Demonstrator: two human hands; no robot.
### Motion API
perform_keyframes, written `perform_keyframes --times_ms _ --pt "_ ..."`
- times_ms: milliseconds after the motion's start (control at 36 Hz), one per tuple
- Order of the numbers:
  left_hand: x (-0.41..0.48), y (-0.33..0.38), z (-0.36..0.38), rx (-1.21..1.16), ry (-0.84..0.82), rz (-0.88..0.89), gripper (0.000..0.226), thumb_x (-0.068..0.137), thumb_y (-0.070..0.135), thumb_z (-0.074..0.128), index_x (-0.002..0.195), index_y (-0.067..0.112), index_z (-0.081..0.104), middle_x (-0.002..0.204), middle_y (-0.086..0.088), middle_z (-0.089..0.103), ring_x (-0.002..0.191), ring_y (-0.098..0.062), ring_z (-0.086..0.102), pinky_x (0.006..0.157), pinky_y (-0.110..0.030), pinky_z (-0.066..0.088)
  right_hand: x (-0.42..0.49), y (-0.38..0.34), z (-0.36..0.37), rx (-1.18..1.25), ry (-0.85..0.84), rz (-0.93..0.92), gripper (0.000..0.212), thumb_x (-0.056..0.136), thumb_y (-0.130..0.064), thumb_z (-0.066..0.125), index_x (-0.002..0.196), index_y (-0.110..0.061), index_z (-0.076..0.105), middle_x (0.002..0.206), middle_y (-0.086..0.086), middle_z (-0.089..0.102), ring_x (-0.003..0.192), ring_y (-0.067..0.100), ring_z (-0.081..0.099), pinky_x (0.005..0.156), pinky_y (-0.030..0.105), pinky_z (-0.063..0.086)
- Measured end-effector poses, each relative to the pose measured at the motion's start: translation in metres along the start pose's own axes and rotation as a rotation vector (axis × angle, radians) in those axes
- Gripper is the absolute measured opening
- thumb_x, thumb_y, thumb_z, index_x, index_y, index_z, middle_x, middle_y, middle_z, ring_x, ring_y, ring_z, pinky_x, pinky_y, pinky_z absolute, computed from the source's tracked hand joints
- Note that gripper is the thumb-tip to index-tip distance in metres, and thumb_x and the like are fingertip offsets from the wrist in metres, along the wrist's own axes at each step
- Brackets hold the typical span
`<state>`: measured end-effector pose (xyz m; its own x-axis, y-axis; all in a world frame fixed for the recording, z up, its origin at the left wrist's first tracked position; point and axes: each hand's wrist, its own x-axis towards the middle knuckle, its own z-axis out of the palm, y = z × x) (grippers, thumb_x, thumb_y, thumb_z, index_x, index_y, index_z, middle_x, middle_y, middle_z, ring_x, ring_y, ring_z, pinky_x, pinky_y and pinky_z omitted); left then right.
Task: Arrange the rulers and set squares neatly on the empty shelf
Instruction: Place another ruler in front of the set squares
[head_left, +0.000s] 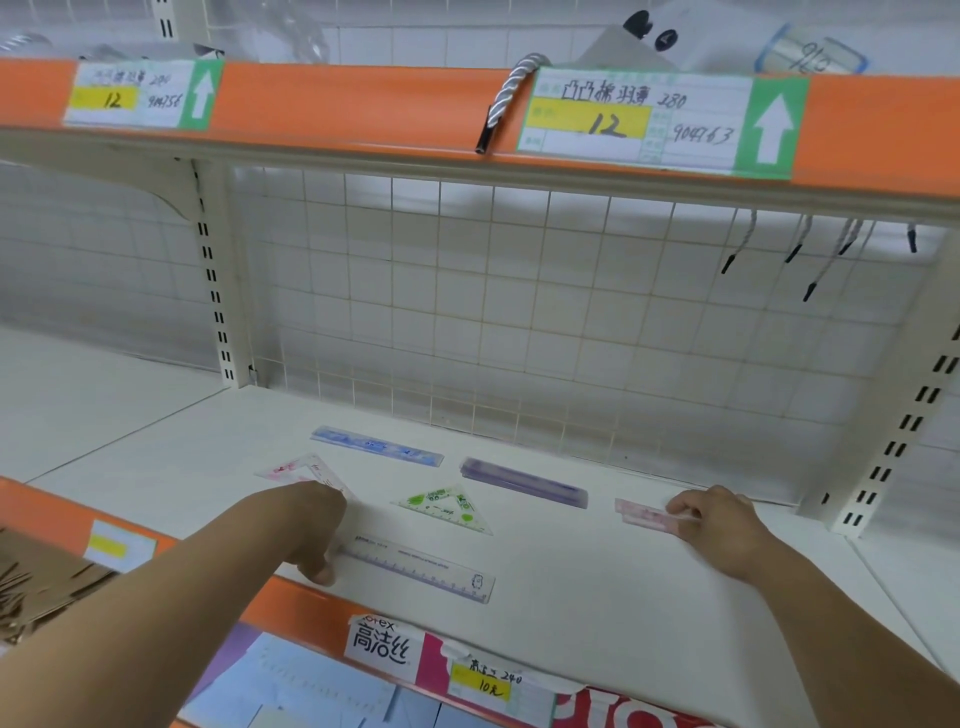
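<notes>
Left grip (317, 530): fingers bent down onto the left end of the clear ruler (415, 571). I cannot tell whether they pinch it or only press it. The ruler lies flat near the front edge of the white shelf (597, 613) and runs off to the right of this grip.

Just beyond the left grip, partly hidden by it: pink set square (296, 467), flat. Between the two grips I see a green set square (447, 506), just beyond the clear ruler. Farther back from the left grip: blue ruler (376, 446).

Right grip (717, 519): fingers curled over the right end of the pink ruler (644, 514), holding it. The ruler sticks out to this grip's left. Back-left of the right grip: purple ruler (524, 482).

Grips well apart.
</notes>
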<state>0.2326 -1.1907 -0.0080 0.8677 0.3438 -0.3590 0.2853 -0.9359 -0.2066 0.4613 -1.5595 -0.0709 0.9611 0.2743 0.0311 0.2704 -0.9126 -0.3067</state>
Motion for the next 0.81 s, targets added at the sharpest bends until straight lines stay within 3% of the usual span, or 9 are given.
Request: perform_keyframes --times_ms 111,250,472,694,806 --pt "0.000 0.001 -0.001 -0.003 -0.006 -0.006 0.055 0.082 0.035 0.071 0.128 0.011 0.051 0.122 -0.003 0.058 0.104 -0.016 0.057 0.083 -0.021 0.045 -0.005 -0.008 -0.002 0.008 -0.001 0.005 0.028 0.092 -0.045 0.053 0.116 -0.035 0.062 0.112 -0.001 0.048 0.124 0.025 0.037 0.105 0.038 0.035" --pt "0.000 0.000 0.000 -0.007 -0.003 -0.003 0.056 0.082 0.035 0.071 0.128 0.012 0.050 0.123 -0.002 0.056 0.103 -0.015 0.055 0.083 -0.021 0.044 -0.012 -0.026 0.001 -0.058 -0.011 0.050 0.047 0.085 -0.068 0.045 0.122 -0.041 0.056 0.130 -0.003 0.046 0.130 0.026 0.032 0.104 0.041 0.034" --pt "-0.002 0.001 0.000 -0.007 -0.005 -0.001 0.056 0.084 0.036 0.070 0.129 0.011 0.050 0.124 -0.003 0.057 0.109 -0.017 0.057 0.088 -0.023 0.046 -0.011 -0.036 0.007 -0.019 -0.001 0.013 0.022 0.092 -0.050 0.050 0.108 -0.038 0.058 0.119 -0.001 0.045 0.123 0.024 0.036 0.100 0.039 0.036" --pt "-0.004 0.001 0.001 -0.011 0.002 -0.010 0.058 0.084 0.036 0.070 0.131 0.011 0.049 0.126 -0.003 0.056 0.113 -0.019 0.056 0.090 -0.024 0.045 -0.009 -0.036 0.005 -0.029 -0.043 -0.041 0.034 0.089 -0.064 0.045 0.114 -0.045 0.059 0.112 -0.005 0.043 0.124 0.022 0.034 0.103 0.038 0.033" --pt "-0.004 0.001 0.000 -0.026 0.004 -0.011 0.057 0.083 0.035 0.071 0.131 0.012 0.049 0.124 -0.003 0.056 0.107 -0.016 0.056 0.087 -0.022 0.045 -0.012 -0.039 0.005 -0.062 -0.043 -0.092 0.035 0.093 -0.059 0.041 0.116 -0.041 0.060 0.111 -0.005 0.043 0.122 0.020 0.035 0.101 0.034 0.034"
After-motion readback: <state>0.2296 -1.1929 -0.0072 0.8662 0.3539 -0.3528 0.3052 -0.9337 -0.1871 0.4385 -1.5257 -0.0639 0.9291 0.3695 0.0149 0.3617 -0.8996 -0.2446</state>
